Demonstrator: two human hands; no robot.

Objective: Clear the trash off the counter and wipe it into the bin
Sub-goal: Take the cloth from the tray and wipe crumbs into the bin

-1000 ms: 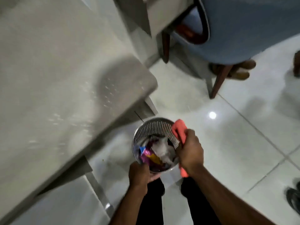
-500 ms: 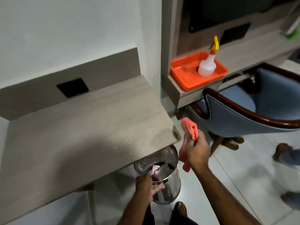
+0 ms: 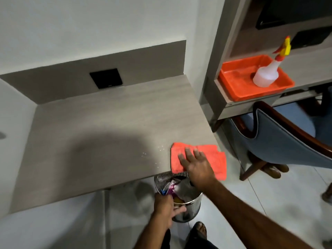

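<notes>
Wiping step, with the bin (image 3: 181, 202) as landmark. Nearest the viewer, the left hand (image 3: 166, 209) is curled around the bin's near rim, fingers closed on the mesh wall, holding it just under the counter (image 3: 111, 126) edge; wrappers (image 3: 168, 187) already lie inside. Directly above and just beyond the bin, the right hand (image 3: 196, 165) lies flat and spread, palm down, pressing the cloth (image 3: 213, 159) on the counter's near corner; it grips nothing, only bears down, and part of the cloth overhangs the edge. Beyond the bin and to its left, pale crumbs (image 3: 152, 155) dot the counter just beside the cloth. To do the step well, the cloth would best be carried past the crumbs and drawn back toward the bin in one flat pull, with the bin's mouth kept tight beneath the edge so nothing falls to the floor. Farther off, right of the bin, a spray bottle (image 3: 267, 74) stands in a tray (image 3: 231, 78).
</notes>
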